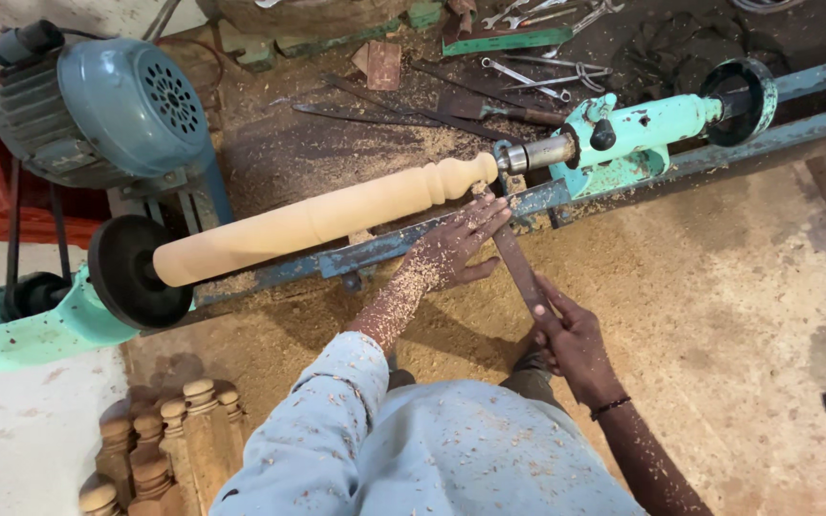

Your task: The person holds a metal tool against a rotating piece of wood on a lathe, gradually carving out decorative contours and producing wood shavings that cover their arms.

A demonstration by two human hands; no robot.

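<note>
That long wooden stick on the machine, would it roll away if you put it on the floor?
Probably yes: the wooden spindle is round along its length, so it would likely roll. It looks stiff, solid wood, not bendy. Its smooth, dusty surface may be a bit slippery.

One wooden spindle blank (322, 218) sits on one lathe bed (403, 244), beside one blue-grey electric motor (97, 110) and one turquoise tailstock (633, 134). One long chisel (520, 272) is held by two hands. About seven finished turned spindles (160, 449) lie stacked at lower left.
</note>
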